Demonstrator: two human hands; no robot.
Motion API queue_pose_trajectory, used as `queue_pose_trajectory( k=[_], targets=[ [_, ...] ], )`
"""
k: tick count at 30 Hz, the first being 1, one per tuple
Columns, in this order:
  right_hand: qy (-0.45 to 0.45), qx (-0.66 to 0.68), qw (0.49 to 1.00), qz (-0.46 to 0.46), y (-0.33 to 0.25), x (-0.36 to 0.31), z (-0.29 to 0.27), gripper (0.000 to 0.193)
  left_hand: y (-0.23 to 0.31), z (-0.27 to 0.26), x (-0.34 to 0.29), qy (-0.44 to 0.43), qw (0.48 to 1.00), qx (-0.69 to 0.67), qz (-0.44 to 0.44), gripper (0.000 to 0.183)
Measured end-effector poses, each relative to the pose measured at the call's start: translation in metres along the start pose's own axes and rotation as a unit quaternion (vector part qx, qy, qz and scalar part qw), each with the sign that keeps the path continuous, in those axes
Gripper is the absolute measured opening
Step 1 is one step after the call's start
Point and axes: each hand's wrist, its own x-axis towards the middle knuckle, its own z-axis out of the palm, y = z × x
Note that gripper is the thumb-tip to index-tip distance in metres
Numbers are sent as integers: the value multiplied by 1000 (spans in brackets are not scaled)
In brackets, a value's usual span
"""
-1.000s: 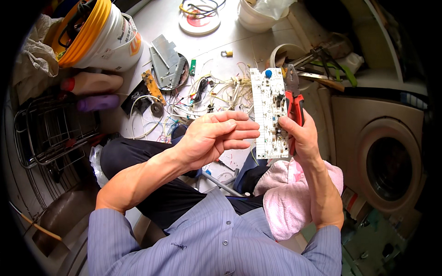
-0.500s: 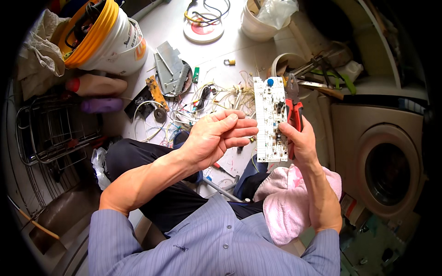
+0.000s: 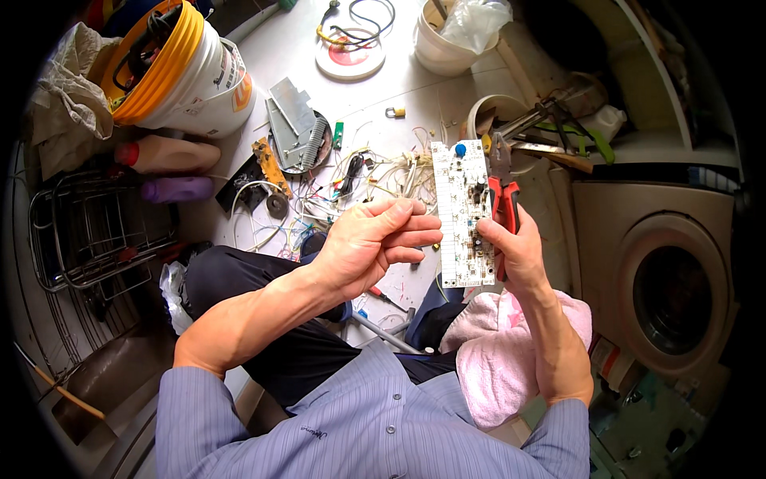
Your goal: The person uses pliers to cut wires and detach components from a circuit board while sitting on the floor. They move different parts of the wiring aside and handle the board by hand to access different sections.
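Observation:
My right hand [image 3: 520, 254] grips a long white circuit board [image 3: 464, 215] by its right edge, the thumb on its face. A pair of pliers [image 3: 504, 203] with red and black handles is in the same hand, jaws pointing away from me. Small parts and a blue disc-shaped component [image 3: 460, 150] stand on the board. My left hand [image 3: 369, 243] is palm up just left of the board, thumb pressed to the forefinger and the other fingers curled. Anything small in that pinch cannot be made out.
Tangled wires [image 3: 351, 188] and a metal plate [image 3: 293, 120] lie on the floor ahead. A yellow-and-white bucket [image 3: 215, 88] stands far left, a white bin [image 3: 447, 48] at the back. A front-loading washing machine [image 3: 662, 279] is at right. A pink towel [image 3: 503, 351] covers my right knee.
The board and pliers in my right hand have shifted slightly left and toward me. My left thumb has closed further against the forefinger, and its fingers are a little more curled.

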Motion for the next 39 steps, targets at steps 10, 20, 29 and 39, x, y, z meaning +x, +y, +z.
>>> queue_pose_trajectory(
  k=[10,20,29,39],
  targets=[
    [2,-9,1000,12,5,1,-2,44,1,5,-4,29,998,47,13,37],
    [15,-79,996,26,8,4,-5,38,4,2,-10,17,997,81,7,35],
    [39,-81,996,-8,1,-2,11,22,127,21,-59,-56,913,164,369,25],
    [40,-101,994,16,18,10,13,24,100,-211,-50,306,888,75,336,17]
  ],
)
